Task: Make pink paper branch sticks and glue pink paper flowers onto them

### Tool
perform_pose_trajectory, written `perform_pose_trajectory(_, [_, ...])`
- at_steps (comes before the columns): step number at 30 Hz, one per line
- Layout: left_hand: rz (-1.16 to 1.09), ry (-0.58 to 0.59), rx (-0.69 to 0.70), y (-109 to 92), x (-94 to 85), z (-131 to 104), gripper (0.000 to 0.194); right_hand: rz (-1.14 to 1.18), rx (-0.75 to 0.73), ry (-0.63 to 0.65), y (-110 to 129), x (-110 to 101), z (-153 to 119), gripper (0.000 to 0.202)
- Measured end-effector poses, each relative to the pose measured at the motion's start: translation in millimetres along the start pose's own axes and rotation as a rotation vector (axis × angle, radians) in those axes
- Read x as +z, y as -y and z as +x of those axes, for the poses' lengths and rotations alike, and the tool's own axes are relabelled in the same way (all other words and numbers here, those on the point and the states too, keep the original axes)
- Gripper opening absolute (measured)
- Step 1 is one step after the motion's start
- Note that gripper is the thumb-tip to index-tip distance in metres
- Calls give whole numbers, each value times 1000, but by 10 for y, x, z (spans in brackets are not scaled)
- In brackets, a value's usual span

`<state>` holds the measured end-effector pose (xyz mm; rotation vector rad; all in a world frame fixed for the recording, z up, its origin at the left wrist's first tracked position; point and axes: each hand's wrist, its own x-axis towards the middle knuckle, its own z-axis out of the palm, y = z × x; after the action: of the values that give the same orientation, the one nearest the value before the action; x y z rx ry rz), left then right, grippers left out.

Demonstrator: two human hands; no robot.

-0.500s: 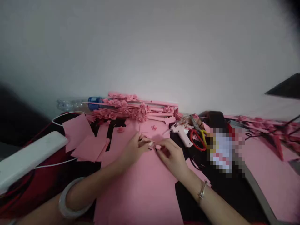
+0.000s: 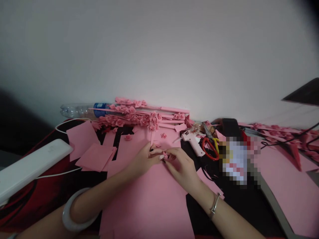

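Observation:
Between my fingertips is a small pink paper flower (image 2: 165,154), partly covered by them. My left hand (image 2: 143,161) is closed in a pinch on its left side, and a thin pointed strip of pink paper (image 2: 152,136) sticks up by its knuckles. From the right, my right hand (image 2: 181,164) pinches the same flower with thumb and fingers. Both hands are above a large pink paper sheet (image 2: 149,205). Just beyond them lie two loose paper roses, one at centre (image 2: 163,135) and one farther left (image 2: 128,137).
Stemmed paper roses (image 2: 132,116) are heaped along the wall beside a plastic bottle (image 2: 77,110). A pink glue gun (image 2: 194,142) and red-and-yellow-handled scissors (image 2: 210,149) lie to the right. Pink paper squares (image 2: 94,156) and a long white device (image 2: 35,169) are at left.
My fingertips have come closer together around the flower, the right hand shifting slightly left. The paper strip by my left knuckles now shows more clearly. Surrounding things stay put.

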<state>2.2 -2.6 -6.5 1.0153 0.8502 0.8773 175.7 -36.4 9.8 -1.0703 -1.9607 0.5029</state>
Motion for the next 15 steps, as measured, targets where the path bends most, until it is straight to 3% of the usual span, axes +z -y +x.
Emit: perform_pose_trajectory(15, [-129, 12, -69, -41, 28, -20, 24, 58, 100, -56, -27, -10, 19, 23])
